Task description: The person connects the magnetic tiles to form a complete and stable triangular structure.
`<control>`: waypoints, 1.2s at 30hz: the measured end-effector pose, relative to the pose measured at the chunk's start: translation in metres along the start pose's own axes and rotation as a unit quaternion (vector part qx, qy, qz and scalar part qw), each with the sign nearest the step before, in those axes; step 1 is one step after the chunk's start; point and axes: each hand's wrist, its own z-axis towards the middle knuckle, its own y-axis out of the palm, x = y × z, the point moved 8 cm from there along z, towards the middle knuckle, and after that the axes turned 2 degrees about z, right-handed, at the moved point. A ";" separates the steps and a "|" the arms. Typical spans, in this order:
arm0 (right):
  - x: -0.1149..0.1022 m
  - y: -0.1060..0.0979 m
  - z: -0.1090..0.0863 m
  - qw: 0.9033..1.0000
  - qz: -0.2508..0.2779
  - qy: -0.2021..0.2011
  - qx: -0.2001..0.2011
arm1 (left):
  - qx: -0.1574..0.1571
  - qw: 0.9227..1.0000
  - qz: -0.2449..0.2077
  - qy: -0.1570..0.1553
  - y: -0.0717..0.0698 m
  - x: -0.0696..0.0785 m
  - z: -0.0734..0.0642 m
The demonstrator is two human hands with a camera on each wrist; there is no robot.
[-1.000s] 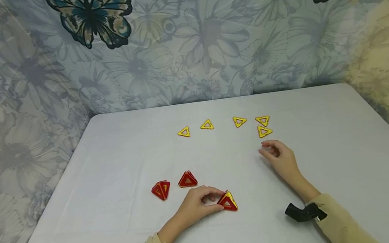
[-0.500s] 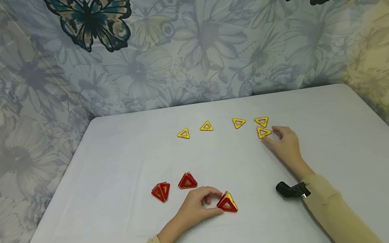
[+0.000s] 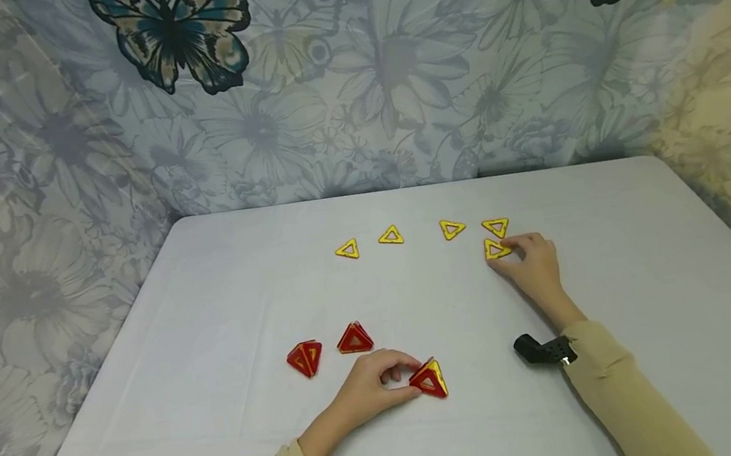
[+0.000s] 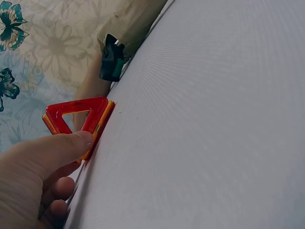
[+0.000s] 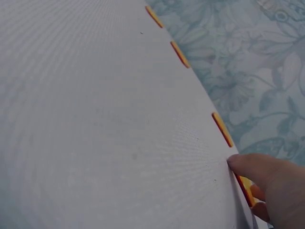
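My left hand (image 3: pixel 369 383) pinches a small pyramid (image 3: pixel 433 371) of triangular magnetic tiles, red with a yellow side, between thumb and fingers. The left wrist view shows the thumb across the pyramid's red face (image 4: pixel 97 112). Farther back on the right, my right hand (image 3: pixel 538 266) has thumb and index finger at two corners of a flat yellow triangular magnetic tile (image 3: pixel 489 249), pinching it on the table. Fingers partly cover that tile (image 5: pixel 245 188) in the right wrist view. Just behind it lies another yellow tile (image 3: pixel 495 222).
Two red tile pyramids, one tipped (image 3: pixel 304 359) and one upright (image 3: pixel 356 348), stand left of centre. Along the back lie more flat yellow tiles (image 3: pixel 356 249). A white-covered table (image 3: pixel 209 312) meets a butterfly-print cloth (image 3: pixel 323 125) behind.
My right hand has reached back to the front yellow tile, and its thumb and index finger have closed on it. The left hand stays in place with its pyramid.
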 end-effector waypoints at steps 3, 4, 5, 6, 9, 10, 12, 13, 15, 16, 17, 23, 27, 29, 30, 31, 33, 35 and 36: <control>0.003 0.004 0.000 1.000 -0.008 0.016 -0.015 | -0.011 1.000 -0.002 -0.008 0.001 -0.001 0.000; 0.003 0.005 0.000 1.000 -0.011 0.020 -0.019 | -0.014 1.000 0.001 -0.010 0.002 -0.001 0.000; 0.004 0.006 0.000 0.999 -0.014 0.023 -0.021 | -0.016 1.000 0.005 -0.009 0.002 -0.001 0.001; 0.003 0.006 0.001 0.999 -0.018 0.024 -0.022 | -0.019 1.000 0.009 -0.009 0.003 0.000 0.001; 0.001 0.006 0.001 0.999 -0.031 0.018 -0.022 | -0.027 0.999 0.027 0.000 0.004 0.001 0.002; 0.000 0.006 0.001 0.999 -0.031 0.015 -0.022 | -0.028 0.999 0.032 0.004 0.004 0.001 0.003; -0.002 0.006 0.001 0.999 -0.029 0.006 -0.022 | -0.031 0.999 0.039 0.007 0.005 0.001 0.003; -0.003 0.006 0.001 0.999 -0.027 0.001 -0.023 | -0.031 0.999 0.041 0.008 0.005 0.001 0.003; -0.005 0.007 0.001 1.000 -0.018 -0.006 -0.025 | -0.028 0.999 0.038 0.005 0.004 0.000 0.002; -0.005 0.008 0.001 0.999 -0.014 -0.009 -0.027 | -0.026 0.999 0.035 0.003 0.004 -0.001 0.002; -0.005 0.008 0.000 0.999 -0.010 -0.011 -0.028 | -0.025 0.999 0.033 0.002 0.004 -0.001 0.001; -0.003 0.006 -0.004 1.000 0.009 -0.009 -0.027 | -0.019 1.000 0.022 0.003 0.004 -0.002 0.002; -0.002 0.004 -0.007 0.999 0.014 -0.002 -0.031 | -0.014 1.000 0.017 0.003 0.003 -0.001 0.002; -0.003 0.003 -0.008 0.999 0.016 -0.004 -0.033 | -0.013 1.000 0.016 0.001 0.003 -0.001 0.002; -0.003 0.003 -0.009 0.999 0.019 -0.004 -0.034 | -0.014 1.000 0.015 -0.002 0.003 -0.001 0.002; -0.004 0.003 -0.010 0.999 0.022 -0.006 -0.035 | -0.014 1.000 0.014 -0.004 0.003 -0.001 0.002; -0.004 0.004 -0.012 0.999 0.026 -0.010 -0.041 | -0.014 1.000 0.012 -0.009 0.003 -0.003 0.001; -0.004 0.005 -0.014 0.998 0.032 -0.012 -0.050 | -0.013 1.000 0.011 -0.011 0.003 -0.003 0.001; -0.005 0.005 -0.014 0.998 0.036 -0.015 -0.055 | -0.013 1.000 0.010 -0.011 0.003 -0.004 0.001</control>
